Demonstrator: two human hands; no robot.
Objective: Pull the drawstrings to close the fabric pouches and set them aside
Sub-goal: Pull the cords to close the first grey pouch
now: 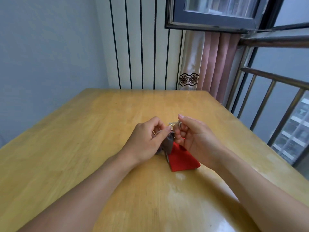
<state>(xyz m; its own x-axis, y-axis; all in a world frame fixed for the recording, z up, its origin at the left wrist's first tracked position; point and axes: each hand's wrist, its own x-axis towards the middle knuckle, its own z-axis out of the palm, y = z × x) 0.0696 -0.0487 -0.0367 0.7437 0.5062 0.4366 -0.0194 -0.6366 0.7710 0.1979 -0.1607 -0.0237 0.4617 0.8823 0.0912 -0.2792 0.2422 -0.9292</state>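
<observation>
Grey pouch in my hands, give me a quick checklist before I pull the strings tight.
1. Left hand has a hold at the neck of the grey pouch: ok, fingers are curled there.
2. Right hand pinches the pale drawstring: ok, the loop shows between both hands.
3. Pouch mouth already gathered: cannot tell, the fingers hide it.
4. Red pouch out of the way: not ok, it lies right under the hands, against the grey one.
5. Bare space on the wooden table to set the pouch aside: ok, left side is bare.
</observation>
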